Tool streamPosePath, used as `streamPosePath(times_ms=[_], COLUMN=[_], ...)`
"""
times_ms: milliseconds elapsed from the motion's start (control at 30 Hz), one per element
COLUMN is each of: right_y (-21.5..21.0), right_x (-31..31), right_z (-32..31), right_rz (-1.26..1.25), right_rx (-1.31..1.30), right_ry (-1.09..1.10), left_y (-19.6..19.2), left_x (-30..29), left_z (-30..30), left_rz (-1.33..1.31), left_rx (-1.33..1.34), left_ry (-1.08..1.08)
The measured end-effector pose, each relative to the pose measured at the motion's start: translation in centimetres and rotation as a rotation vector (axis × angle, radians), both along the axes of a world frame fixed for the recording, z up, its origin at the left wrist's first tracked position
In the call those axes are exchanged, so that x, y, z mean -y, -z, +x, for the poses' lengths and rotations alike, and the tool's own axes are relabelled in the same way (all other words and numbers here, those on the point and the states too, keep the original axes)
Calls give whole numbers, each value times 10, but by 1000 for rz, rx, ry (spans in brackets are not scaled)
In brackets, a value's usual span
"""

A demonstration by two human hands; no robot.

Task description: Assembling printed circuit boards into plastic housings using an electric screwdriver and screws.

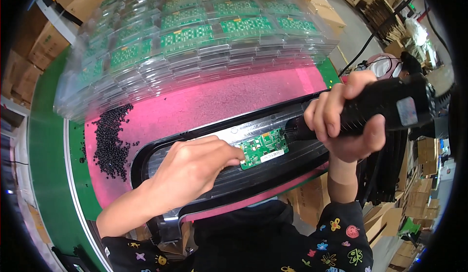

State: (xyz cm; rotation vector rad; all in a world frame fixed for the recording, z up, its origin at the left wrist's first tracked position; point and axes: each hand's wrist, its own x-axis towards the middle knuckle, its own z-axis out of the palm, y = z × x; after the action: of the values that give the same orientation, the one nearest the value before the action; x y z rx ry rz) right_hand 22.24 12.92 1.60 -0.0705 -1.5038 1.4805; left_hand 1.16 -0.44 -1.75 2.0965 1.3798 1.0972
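A green circuit board [263, 150] with a white label strip lies inside a long black plastic housing [229, 181]. My left hand [190, 167] is closed, its thumb and fingertips pinching the board's left end. Wrapped round a black power screwdriver [385, 108] is my right hand [341, 118]. The screwdriver lies nearly level, its nose pointing left at the board's right end. Whether its bit touches a screw there is hidden by the dark nose.
Behind the housing, stacked clear plastic trays [200, 57] hold several green circuit boards. A heap of small black screws [112, 140] spreads over the pink mat [219, 94] at left. Cartons [424, 157] stand at right, and a black cable [375, 33] hangs there.
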Motion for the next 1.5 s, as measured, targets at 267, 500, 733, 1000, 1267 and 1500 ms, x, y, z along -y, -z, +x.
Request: streamPosePath(times_ms=[267, 500, 733, 1000, 1267, 1500], right_y=[14, 18, 21, -17, -11, -20], right_x=[-5, -6, -7, 38, 46, 45], right_z=[-4, -5, -6, -14, -25, -17], right_rz=[-125, -157, -61, -110, -38, -42], right_rx=[-9, -5, -26, -414, -419, -427], right_ry=[9, 29, 23, -116, -125, -112], left_y=[-1, 5, 5, -4, -3, -2], left_x=[0, 0, 0, -1, 1, -1], left_z=[0, -3, -3, -3, -7, -1], left_rz=[-49, -121, -154, -47, -34, -88], left_rx=[-291, -344, -256, 44, 21, 85], left_ry=[185, 206, 172, 61, 102, 106])
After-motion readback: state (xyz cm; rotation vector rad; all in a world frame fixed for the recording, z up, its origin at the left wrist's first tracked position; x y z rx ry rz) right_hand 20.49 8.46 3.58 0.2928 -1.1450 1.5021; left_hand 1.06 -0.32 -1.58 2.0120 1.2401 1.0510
